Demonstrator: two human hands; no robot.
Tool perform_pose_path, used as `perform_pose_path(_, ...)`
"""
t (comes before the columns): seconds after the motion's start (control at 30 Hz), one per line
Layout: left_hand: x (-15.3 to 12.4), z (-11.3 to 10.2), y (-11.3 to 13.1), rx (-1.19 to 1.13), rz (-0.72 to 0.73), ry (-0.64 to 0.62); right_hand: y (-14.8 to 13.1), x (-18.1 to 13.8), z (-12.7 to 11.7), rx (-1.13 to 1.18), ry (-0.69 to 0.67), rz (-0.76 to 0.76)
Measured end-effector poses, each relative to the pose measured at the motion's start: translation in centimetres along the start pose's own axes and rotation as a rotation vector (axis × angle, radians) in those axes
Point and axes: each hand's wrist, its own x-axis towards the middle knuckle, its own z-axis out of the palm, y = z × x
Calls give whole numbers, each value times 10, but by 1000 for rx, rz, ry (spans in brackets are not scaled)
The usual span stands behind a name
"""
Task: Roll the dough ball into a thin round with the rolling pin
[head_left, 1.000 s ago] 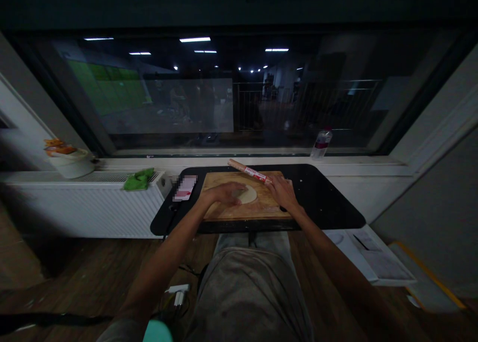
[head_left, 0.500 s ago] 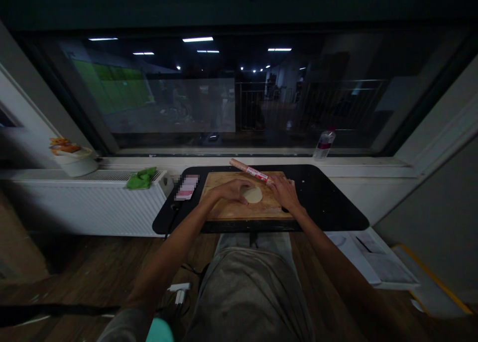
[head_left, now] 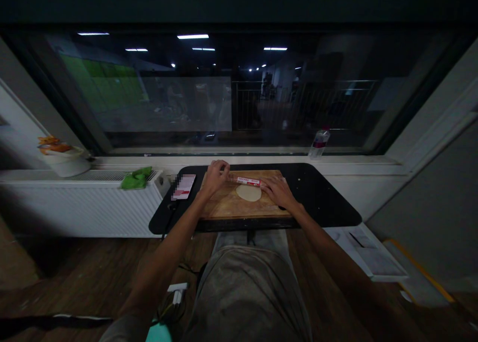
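One dough round [head_left: 249,193], pale, flat and slightly oval, is lying on the wooden board [head_left: 220,211], a little right of the board's middle. One rolling pin [head_left: 248,181], wooden with a red-and-white label, is lying crosswise along the far edge of the dough, leaving most of the round uncovered; whether it is pressing on that edge or only adjoining it, the view is not showing clearly. One right hand [head_left: 278,190] is holding the pin's right end, fingers closing over the top in a narrow grip. One left hand [head_left: 218,175] is standing above the board's far left corner beside the pin's left end, fingers bending; whether it is gripping the wood, one cannot tell. Condition of the work: the flattening is appearing well advanced, the dough already forming a thin-looking sheet with a smooth outline; any remaining rolling is seeming a matter of evening the shape and thickness, though the thickness is not showing at this angle. No filling, cut or fold is showing on the round. Surroundings: the black table [head_left: 328,207] is supporting the board; a phone [head_left: 184,186] is lying at the table's left; a green cloth [head_left: 136,177] is resting on the radiator [head_left: 108,207]; a clear bottle [head_left: 319,144] is standing on the windowsill [head_left: 358,164].
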Motion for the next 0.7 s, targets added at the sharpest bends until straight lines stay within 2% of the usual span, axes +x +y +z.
perform_pose_path(0.1, 2, 6, 6, 123, 60, -134, 6, -1, 0, 4, -30, -57)
perform_pose_path(0.23, -2, 21, 15, 287, 61, -333, 11, -4, -3, 6, -35, -87)
perform_pose_path(0.37, -5, 27, 14, 329, 43, -368, 3, -4, -8, -5, -27, -63)
perform_pose_path(0.53, -6, 29, 8, 343, 2, -433, -13, 16, -17, -117, -4, 69)
perform_pose_path(0.7, 1, 34, 7, 412, 18, -473, -12, 45, -27, -103, -74, 28)
